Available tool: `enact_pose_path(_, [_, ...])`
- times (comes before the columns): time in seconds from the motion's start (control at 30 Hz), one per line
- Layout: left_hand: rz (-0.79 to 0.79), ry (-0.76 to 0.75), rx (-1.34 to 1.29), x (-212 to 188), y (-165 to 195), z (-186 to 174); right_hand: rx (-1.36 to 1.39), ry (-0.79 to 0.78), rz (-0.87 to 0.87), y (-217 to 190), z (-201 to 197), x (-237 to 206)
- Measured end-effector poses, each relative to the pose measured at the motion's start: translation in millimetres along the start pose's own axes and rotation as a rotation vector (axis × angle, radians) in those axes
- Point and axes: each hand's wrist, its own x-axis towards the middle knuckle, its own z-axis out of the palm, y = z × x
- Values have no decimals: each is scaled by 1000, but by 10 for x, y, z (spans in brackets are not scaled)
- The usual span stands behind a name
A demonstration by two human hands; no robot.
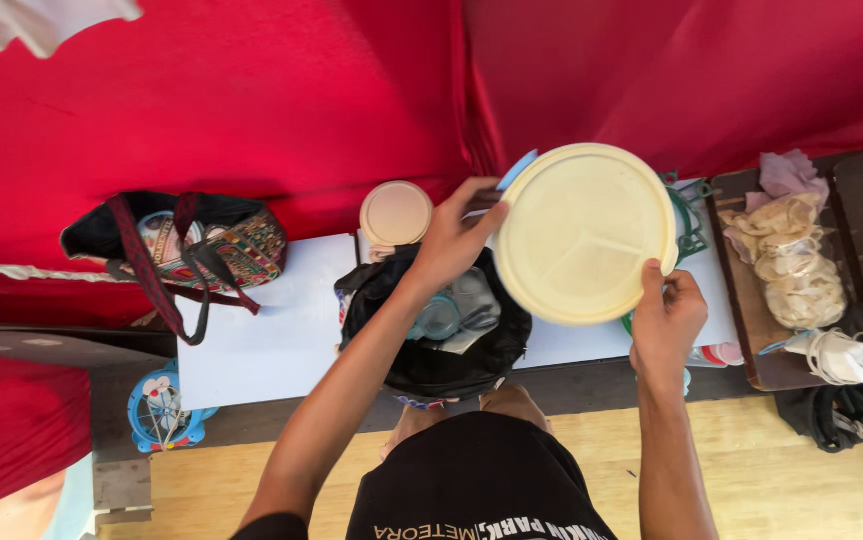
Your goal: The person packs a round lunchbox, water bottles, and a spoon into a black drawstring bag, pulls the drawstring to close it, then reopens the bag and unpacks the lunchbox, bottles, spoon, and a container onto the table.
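I hold a round cream plastic lid point(583, 232) up in the middle right of the frame — my left hand point(456, 235) is closed on its left edge, my right hand point(667, 318) is clamped on its lower right rim. Just below and left of it sits an open black bag point(431, 365) on the white surface point(261, 330). A small round tan lid point(395, 213) lies above the bag. At the left a patterned tote bag point(201, 245) rests — red cloth point(251, 100) hangs behind.

Both hands point(561, 285) holding round cream lid point(583, 232), black bag point(436, 350) below
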Motion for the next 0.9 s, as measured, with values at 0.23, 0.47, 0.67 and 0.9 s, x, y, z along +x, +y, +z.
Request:
enact_pose_path(0.23, [-173, -233, 500, 586, -966, 168, -38, 106, 109, 901, 76, 321])
enact_pose_path(0.47, [-365, -689, 1044, 61, -800, -250, 29, 54, 258, 1488, 233, 307])
enact_pose_path(0.67, [-115, -576, 1079, -184, -788, -323, 49, 23, 319, 1783, 242, 147])
enact_pose_path(0.9, [-54, -501, 1092, -303, -940, -350, 28, 61, 330, 1942, 468, 135])
